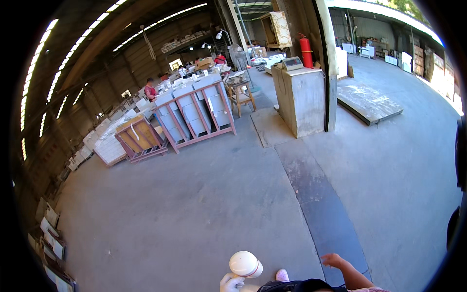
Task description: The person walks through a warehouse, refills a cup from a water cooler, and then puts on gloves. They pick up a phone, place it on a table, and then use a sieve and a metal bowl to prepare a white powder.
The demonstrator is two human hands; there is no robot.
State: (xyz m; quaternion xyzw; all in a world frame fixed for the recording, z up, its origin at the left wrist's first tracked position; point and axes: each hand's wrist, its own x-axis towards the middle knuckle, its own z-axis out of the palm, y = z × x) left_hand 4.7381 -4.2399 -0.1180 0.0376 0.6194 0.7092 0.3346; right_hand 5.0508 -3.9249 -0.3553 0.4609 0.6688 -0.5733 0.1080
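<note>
My left hand (230, 282), which looks white as if gloved, is at the lower edge. It grips a rounded cream-white container (243, 264) with a thin red line around it, perhaps a cup or bowl; its exact kind is not clear. To the right, my bare right hand (332, 260) hangs over the dark floor strip (321, 209), loosely extended with nothing visible in it. Between the hands, a pale pink shoe (282, 275) shows on the grey floor (194, 209).
Ahead left stand red metal racks (194, 114) with grey slabs and a wooden stool (241, 99). A concrete block (300, 104) bears a scale-like device (292, 63) and a red fire extinguisher (306, 51). Farther right lies a flat platform (369, 103). A person (150, 90) is behind the racks.
</note>
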